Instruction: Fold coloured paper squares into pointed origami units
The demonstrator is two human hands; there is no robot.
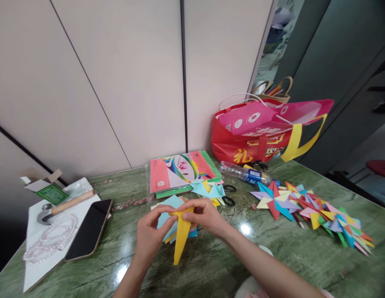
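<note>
Between my two hands is a folded piece of yellow paper (181, 238), its long narrow point hanging downward. My left hand (153, 229) pinches its upper left edge between thumb and fingers. On the other side, my right hand (204, 216) grips the upper right edge the same way. Beneath and behind the hands lies a stack of coloured paper sheets (170, 201), partly hidden by them. Folded light blue paper pieces (208, 189) rest just beyond, beside black-handled scissors (229, 200).
Paper stars (275, 200) spread along the right. Behind stand a red gift bag (251, 142), a plastic bottle (245, 172) and a packet of coloured paper (181, 169). At left are a phone (90, 229), a hammer (68, 203), bead strings (52, 240) and a small open box (49, 188).
</note>
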